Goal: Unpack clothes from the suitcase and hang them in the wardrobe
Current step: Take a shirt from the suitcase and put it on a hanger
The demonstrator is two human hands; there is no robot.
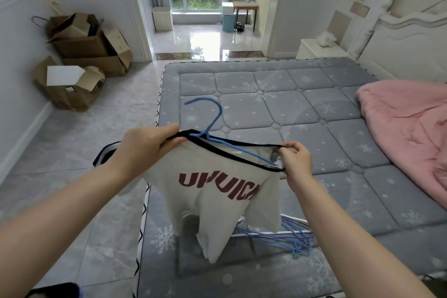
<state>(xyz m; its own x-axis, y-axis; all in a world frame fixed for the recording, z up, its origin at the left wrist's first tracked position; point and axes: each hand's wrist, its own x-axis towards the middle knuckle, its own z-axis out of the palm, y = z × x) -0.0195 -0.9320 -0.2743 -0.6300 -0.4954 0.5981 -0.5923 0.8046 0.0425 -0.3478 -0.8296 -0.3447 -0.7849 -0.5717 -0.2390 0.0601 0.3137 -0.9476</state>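
A white T-shirt [217, 203] with dark red lettering and a black-trimmed collar hangs in front of me over the mattress. My left hand [147, 145] grips the left side of its collar. My right hand [296, 159] pinches the right side, stretching the neck opening wide. A blue wire hanger [210, 121] sits inside the neck opening, its hook sticking up and its arm running toward my right hand. Neither the suitcase nor the wardrobe shows clearly in view.
A grey quilted mattress [290, 109] fills the middle, with a pink blanket [408, 128] at the right. Several blue hangers [287, 237] lie on the mattress below the shirt. Cardboard boxes [84, 60] stand by the left wall. A doorway [205, 19] opens ahead.
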